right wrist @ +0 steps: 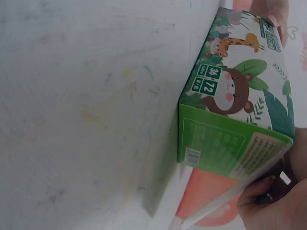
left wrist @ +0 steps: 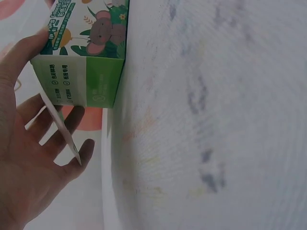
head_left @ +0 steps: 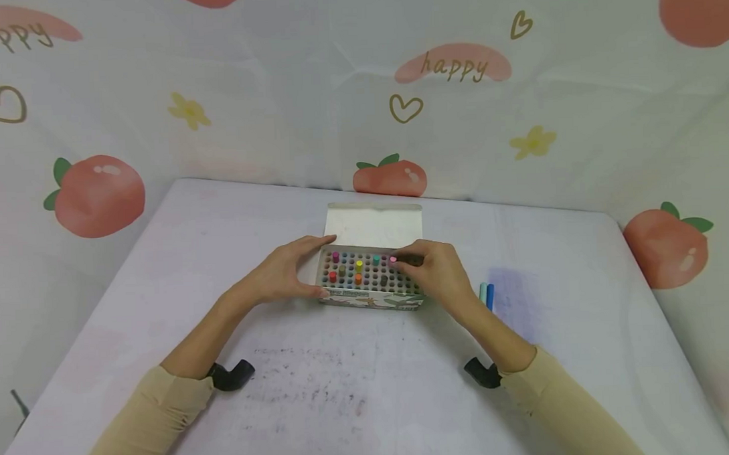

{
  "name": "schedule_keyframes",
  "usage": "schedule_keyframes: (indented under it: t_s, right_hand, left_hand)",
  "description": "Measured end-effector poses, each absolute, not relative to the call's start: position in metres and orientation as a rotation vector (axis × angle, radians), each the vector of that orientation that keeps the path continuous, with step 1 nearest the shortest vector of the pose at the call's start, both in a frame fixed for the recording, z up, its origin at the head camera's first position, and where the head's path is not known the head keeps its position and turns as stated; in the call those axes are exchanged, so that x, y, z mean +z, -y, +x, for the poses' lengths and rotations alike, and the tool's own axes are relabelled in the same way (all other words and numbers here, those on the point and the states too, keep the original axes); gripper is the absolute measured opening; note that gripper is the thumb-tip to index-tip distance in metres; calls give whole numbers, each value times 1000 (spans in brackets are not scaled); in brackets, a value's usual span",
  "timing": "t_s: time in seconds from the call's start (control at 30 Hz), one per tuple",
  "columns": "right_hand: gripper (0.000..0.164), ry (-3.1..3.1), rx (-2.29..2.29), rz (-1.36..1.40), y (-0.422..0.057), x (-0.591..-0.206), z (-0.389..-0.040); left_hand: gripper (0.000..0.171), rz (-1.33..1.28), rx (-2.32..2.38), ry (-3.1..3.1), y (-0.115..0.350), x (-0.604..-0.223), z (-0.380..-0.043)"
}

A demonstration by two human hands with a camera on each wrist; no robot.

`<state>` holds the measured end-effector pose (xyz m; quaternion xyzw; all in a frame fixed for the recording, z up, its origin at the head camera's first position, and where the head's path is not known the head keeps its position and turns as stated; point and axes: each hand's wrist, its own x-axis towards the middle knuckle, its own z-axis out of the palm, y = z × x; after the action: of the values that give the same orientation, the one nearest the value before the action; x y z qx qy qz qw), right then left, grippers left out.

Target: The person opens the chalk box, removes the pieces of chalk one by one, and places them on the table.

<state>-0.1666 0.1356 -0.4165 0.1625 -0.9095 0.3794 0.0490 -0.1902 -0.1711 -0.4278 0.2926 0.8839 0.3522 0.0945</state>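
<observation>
A printed cardboard box of chalk stands in the middle of the table, its white lid folded back. Several coloured chalk sticks, among them a yellow one and a red one, poke up from the grid of holes inside. My left hand holds the box's left end, thumb on the front top edge and fingers toward the back. Above the right back part of the box, my right hand pinches a pink chalk stick. Its lower end is hidden in the head view.
A mint chalk stick and a blue chalk stick lie on the table right of the box, partly behind the right forearm. Black wrist mounts sit by both sleeves. A printed cloth backdrop rises behind the table.
</observation>
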Motion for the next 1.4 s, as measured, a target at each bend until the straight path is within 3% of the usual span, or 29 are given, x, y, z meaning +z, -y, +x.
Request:
schedule_keyframes:
  t_s: [0.93, 1.4]
  right_hand:
    - [17, 2729, 727, 640, -130, -416, -159]
    - [11, 2609, 1128, 603, -133, -411, -160]
  left_hand:
    - [98, 862, 1064, -2621, 170, -427, -188]
    - [98, 863, 1061, -2626, 170, -428, -188]
